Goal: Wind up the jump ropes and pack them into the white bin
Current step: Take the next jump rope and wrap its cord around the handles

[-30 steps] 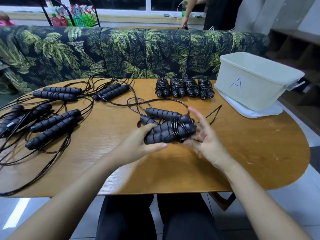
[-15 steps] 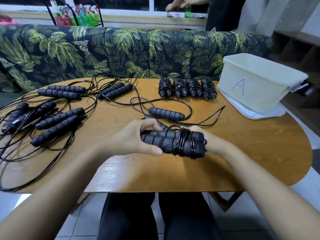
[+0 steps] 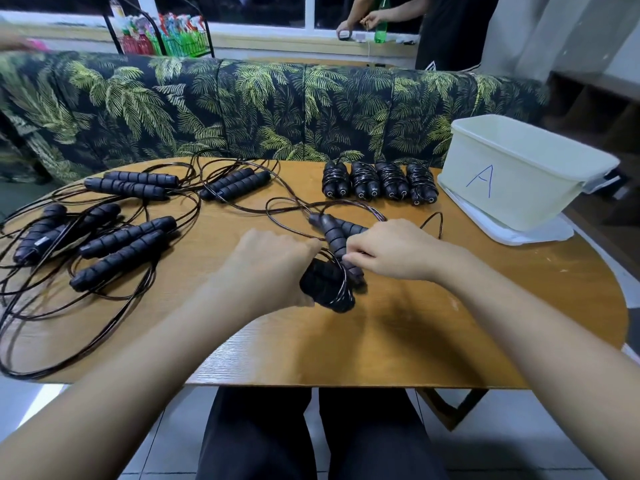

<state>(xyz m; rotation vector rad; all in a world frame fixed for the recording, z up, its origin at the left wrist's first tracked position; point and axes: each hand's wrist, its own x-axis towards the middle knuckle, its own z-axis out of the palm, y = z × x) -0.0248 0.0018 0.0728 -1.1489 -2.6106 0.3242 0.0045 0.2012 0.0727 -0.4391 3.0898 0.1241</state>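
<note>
Both hands are together at the middle of the table [image 3: 450, 323], working one rope. The left hand [image 3: 273, 268] is wrapped round the bundle [image 3: 327, 289], two handles side by side with coils already round them, its long axis running toward and away from the person, near end pointing back at the lap. The right hand [image 3: 391, 251] comes in from the other side, fingers curled down at the top of the bundle; it looks to be pinching the cord [image 3: 437, 223] there, though the knuckles hide the fingertips. A loose tail of that cord loops out to the right, so I'd say the winding is not yet finished. Now the relation that counts: the bin [image 3: 512, 181] stands to the right and further off, open top up, on its lid [image 3: 540, 235], near the table's right edge. The right hand is the nearer one for the carry. Between that hand and the bin is bare wood with only the tail lying across it, good room, I'd judge, once the tail is taken up. Mind the spare handles [image 3: 330, 230] lying just beyond the bundle, under the right hand: touching, and their cord could snag. Four wound ropes [image 3: 377, 183] sit in a row at the far edge, just left of the bin. The loose ropes [image 3: 121, 244] sprawl well to the left, cords trailing over that edge.
</note>
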